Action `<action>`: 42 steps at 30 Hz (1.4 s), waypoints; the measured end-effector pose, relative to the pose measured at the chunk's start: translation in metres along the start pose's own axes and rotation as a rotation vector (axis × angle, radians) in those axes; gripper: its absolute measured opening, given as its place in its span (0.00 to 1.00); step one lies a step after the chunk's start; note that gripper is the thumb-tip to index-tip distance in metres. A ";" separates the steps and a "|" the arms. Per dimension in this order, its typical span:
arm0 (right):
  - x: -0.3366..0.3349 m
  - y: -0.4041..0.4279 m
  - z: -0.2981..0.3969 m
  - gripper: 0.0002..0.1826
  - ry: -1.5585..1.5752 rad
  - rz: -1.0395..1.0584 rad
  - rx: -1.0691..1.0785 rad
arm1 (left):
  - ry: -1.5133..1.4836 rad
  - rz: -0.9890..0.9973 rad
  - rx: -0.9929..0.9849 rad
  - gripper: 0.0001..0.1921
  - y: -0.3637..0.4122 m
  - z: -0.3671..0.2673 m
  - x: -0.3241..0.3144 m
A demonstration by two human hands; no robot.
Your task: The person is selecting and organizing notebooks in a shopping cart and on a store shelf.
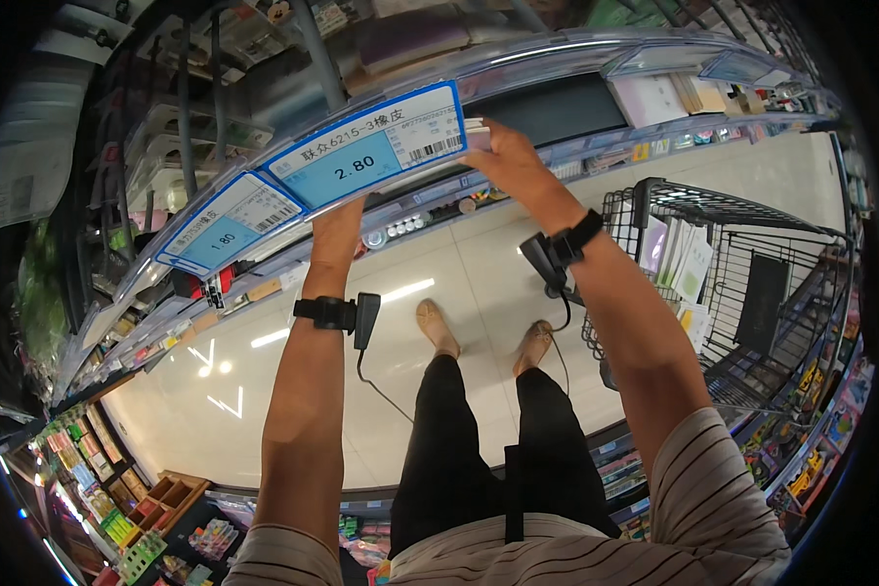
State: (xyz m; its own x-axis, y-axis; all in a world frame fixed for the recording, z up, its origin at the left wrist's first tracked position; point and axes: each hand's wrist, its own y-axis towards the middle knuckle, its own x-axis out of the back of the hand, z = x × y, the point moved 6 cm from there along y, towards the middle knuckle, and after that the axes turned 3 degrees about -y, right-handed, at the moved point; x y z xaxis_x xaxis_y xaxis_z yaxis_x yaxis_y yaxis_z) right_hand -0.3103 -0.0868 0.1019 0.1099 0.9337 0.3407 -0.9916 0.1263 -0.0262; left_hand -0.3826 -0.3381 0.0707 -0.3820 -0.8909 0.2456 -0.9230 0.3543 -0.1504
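Note:
My left hand (338,220) reaches under a shelf edge; its fingers are hidden behind a large blue-framed price tag (366,146). To the right of that tag, my right hand (509,155) has thumb and fingers around the end of a small stack of thin, pale flat items (476,133), whose other end is hidden behind the tag. A second price tag (231,223) sits lower left along the same clear shelf edge. Both wrists wear black straps with small devices and cables.
A black wire shopping cart (762,322) holding books or notebooks (685,256) stands at the right. Metal display hooks with packaged goods hang at the upper left. Lower shelves (410,227) run beyond my hands. Behind me are more shelves of goods and a wooden divided box (168,502).

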 end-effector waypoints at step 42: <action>-0.099 -0.029 0.044 0.21 0.317 0.417 -0.406 | -0.226 -0.194 0.161 0.20 -0.106 -0.012 0.077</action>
State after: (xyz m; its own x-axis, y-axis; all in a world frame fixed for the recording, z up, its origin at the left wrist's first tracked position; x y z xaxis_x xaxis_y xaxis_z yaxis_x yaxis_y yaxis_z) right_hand -0.2951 -0.1973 0.1101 -0.2018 0.9772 -0.0661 -0.8577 -0.2089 -0.4698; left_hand -0.3148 -0.4409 0.1172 -0.1635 -0.9842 0.0683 -0.9514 0.1389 -0.2750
